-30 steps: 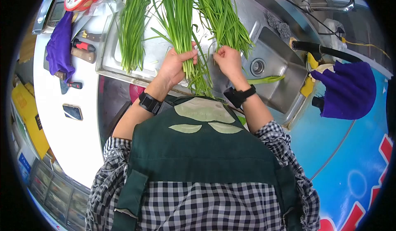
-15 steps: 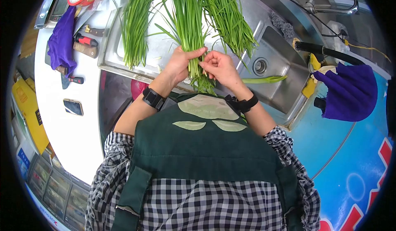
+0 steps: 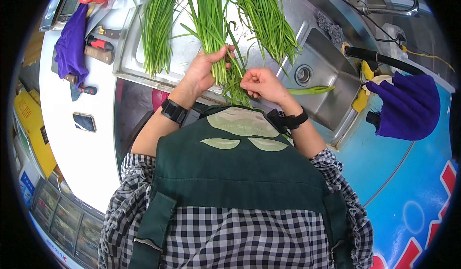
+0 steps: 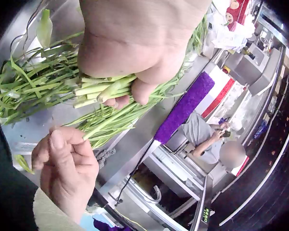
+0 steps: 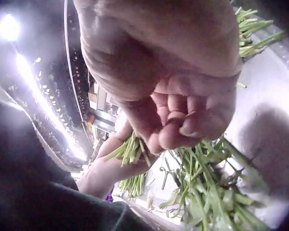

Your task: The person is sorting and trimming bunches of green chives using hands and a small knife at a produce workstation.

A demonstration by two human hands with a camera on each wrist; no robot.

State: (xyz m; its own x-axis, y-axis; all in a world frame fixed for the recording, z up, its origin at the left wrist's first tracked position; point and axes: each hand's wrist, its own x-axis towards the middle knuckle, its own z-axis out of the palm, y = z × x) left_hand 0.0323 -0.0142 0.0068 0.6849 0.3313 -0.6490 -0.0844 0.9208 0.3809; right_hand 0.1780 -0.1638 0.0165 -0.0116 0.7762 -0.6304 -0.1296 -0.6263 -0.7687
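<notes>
My left hand grips a bunch of garlic chives, its thumb across the stalks near their pale cut ends. In the left wrist view one chive stalk slants out of the bunch to my right hand, whose thumb and forefinger pinch its end. My right hand stands just right of the bunch in the head view, its other fingers curled in. Beneath both hands lies a tangle of loose green leaves at the sink's front edge. Two more chive bundles flank the held bunch, left and right.
A steel sink basin lies to the right, with a broad green leaf and a drain. Knives, a purple cloth and a phone lie on the left counter. Another person sits farther off.
My right hand came in to the cut ends of the held bunch, then drew back right and toward my body. The left hand has kept its grip on the bunch.
</notes>
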